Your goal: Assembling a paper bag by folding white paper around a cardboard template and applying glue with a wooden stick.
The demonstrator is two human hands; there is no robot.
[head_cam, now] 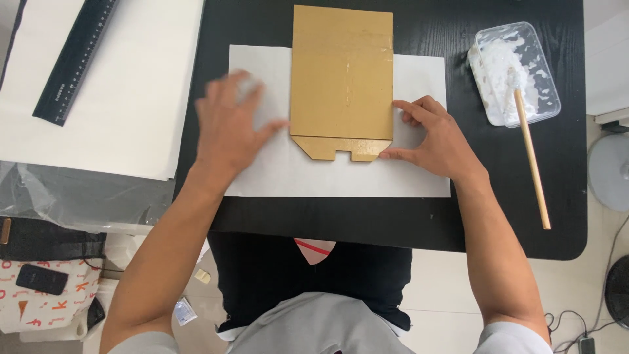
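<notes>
A flat brown cardboard piece (pixel 342 78) with a notched lower flap lies on a white paper sheet (pixel 341 174) on the black table (pixel 393 223). My left hand (pixel 229 128) rests flat on the paper just left of the cardboard, fingers spread and blurred, thumb touching the cardboard's left edge. My right hand (pixel 429 134) presses on the paper at the cardboard's lower right corner, with thumb and fingertips against its edge. Neither hand grips anything.
A clear plastic tray (pixel 547 78) of white paste sits at the back right, with a long wooden stick (pixel 532 160) leaning out of it. A large white sheet (pixel 131 85) with a black ruler (pixel 75 56) lies to the left. A bag and phone (pixel 41 278) are on the floor.
</notes>
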